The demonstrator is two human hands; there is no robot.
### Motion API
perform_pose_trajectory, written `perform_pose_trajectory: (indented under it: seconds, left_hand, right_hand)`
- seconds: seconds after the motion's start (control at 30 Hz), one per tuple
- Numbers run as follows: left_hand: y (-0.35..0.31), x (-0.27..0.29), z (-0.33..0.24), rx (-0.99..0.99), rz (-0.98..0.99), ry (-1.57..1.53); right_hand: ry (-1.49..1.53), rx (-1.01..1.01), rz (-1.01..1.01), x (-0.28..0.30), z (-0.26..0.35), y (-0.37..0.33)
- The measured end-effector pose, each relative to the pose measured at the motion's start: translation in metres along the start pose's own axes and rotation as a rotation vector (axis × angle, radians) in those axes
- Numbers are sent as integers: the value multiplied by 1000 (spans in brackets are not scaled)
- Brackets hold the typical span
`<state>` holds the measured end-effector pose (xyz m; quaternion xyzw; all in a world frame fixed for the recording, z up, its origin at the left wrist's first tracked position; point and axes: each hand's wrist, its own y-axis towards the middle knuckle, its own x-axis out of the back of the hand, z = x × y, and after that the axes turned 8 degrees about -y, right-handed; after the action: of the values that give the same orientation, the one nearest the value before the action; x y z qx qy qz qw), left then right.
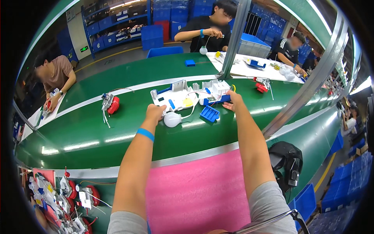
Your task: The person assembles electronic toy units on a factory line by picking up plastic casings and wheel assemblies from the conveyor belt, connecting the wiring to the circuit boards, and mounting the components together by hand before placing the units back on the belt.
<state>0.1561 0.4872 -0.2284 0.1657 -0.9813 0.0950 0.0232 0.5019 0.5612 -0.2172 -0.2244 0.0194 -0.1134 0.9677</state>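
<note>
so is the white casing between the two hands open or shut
Open: its left half and right half are spread side by side, with the yellow piece visible inside the left one.

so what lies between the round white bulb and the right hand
In the head view, a blue compartmented tray lies between the bulb and the right hand; a white cord curves up beside the bulb.

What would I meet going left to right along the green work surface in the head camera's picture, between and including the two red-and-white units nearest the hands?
Left red-and-white unit → left hand → round white bulb → small blue tray → right hand → right red-and-white unit.
</note>
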Motion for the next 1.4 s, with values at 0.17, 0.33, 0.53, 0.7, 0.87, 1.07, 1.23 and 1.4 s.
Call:
perform_pose_trajectory:
  seconds: [0.17, 0.33, 0.53, 0.7, 0.87, 1.07, 1.23, 1.4]
  left_hand:
    - [9, 6, 5, 17, -28, 5]
    - [6, 15, 14, 163, 50, -718]
    - [-22, 30, 3, 226, 40, -765]
    - [-64, 57, -20, 151, 76, -1032]
    - [-118, 80, -29, 19, 183, -1350]
    - [-199, 115, -30, 10, 323, -1452]
    - [-290, 152, -22, -74, 294, -1329]
    - [-370, 193, -19, -214, 302, -1260]
  right_hand:
    - [95, -2, -68, -14, -8, -2]
    - [289, 89, 163, -19, -16, -26]
    - [468, 105, 192, -23, -21, -61]
    - [494, 222, 260, -27, 12, -122]
    - [458, 310, 350, -33, 52, -201]
    - [397, 365, 488, -37, 49, -296]
    - [419, 288, 571, -17, 2, -363]
    - [448, 151, 639, 7, -52, -409]
